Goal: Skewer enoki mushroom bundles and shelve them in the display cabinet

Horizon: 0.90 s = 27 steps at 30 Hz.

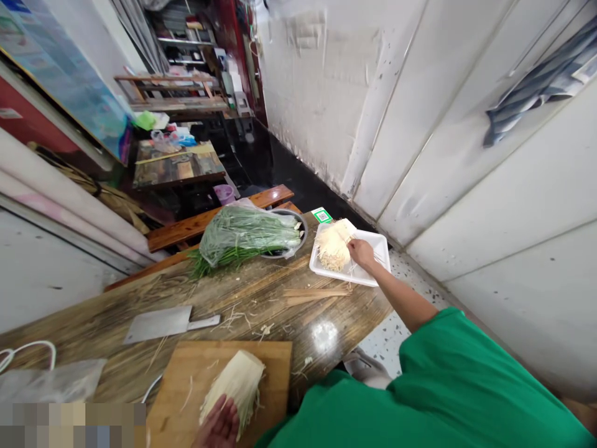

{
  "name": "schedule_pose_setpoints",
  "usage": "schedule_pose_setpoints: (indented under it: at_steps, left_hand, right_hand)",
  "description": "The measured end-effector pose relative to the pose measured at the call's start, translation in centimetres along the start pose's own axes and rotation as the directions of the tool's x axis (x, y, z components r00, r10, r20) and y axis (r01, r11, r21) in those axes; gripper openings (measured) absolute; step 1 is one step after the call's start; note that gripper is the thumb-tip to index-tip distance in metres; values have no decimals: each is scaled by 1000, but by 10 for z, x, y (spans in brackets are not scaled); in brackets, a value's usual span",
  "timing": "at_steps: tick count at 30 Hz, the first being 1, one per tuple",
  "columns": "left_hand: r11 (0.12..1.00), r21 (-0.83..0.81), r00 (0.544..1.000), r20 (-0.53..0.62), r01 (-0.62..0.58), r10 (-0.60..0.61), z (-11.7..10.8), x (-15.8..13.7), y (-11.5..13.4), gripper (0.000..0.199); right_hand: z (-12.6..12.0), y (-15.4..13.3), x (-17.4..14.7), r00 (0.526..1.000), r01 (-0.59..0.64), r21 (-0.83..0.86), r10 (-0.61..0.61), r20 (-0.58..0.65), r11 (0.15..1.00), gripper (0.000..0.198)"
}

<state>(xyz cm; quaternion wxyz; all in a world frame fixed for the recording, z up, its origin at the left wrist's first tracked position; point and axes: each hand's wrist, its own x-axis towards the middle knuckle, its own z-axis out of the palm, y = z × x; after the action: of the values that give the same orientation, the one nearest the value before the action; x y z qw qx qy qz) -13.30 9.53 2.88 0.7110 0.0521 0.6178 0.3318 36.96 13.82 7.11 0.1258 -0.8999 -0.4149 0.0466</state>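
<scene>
A bundle of pale enoki mushrooms (239, 381) lies on the wooden cutting board (270, 398) in front of me. My left hand (219, 424) rests against its lower left side, fingers stretched out and lying along the stems. Farther off to the right, a white tray (380, 252) holds another pile of enoki mushrooms (333, 246). My right hand (361, 254) reaches into that tray, its fingers closed at the pile's right edge and gripping some of the strands. Left of centre on the table, beyond the board, is a cleaver (161, 325) lying flat.
A bowl (302, 227) with bagged green chives (247, 233) stands at the table's far edge. Thin wooden strips (317, 294) and mushroom scraps lie on the wooden table (261, 292). At left are a plastic bag (56, 379) and white cable (35, 344). A bench (181, 233) stands behind.
</scene>
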Motion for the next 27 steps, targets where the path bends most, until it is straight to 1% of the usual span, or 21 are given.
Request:
schedule_pose_setpoints:
  at_steps: [4, 9, 12, 15, 17, 19, 20, 22, 24, 27]
  left_hand:
    - [1000, -13, 1000, 9, -23, 23, 9, -10, -2, 21]
    - [1000, -10, 999, 29, -24, 24, 9, -11, -5, 21]
    - [1000, -13, 999, 36, -18, 19, 6, -10, -6, 21]
    - [1000, -10, 999, 34, -6, 6, 5, -11, -7, 21]
    - [1000, -9, 999, 35, -9, 10, 5, -14, -7, 21]
    - [1000, -14, 999, 30, -20, 21, 4, -16, -6, 20]
    - [1000, -17, 999, 22, -26, 26, 4, -17, -6, 19]
    - [999, -20, 999, 5, -34, 34, 3, -17, -6, 19]
    - [999, -17, 999, 1, -36, 36, 1, -17, -6, 20]
    - [999, -14, 999, 24, -42, 43, -2, -16, -7, 21]
  right_hand:
    - [7, 8, 18, 996, -86, -72, 87, 12, 994, 29]
    - [16, 8, 24, 995, -101, -126, 103, 10, 987, 31]
    - [13, 7, 22, 996, -82, -140, 84, 9, 987, 30]
    - [0, 7, 16, 999, -50, -148, 50, -2, 988, 30]
    - [-7, 5, 6, 1000, -14, -153, 11, -14, 988, 34]
    - [-7, -2, -11, 998, 54, -155, -56, -5, 986, 39]
    - [-3, -7, -23, 995, 103, -152, -102, 18, 983, 40]
    - [14, -19, -52, 974, 214, -140, -201, 99, 967, 38]
    - [39, -30, -81, 939, 308, -126, -280, 203, 943, 30]
    - [78, -37, -110, 895, 381, -134, -329, 300, 915, 29]
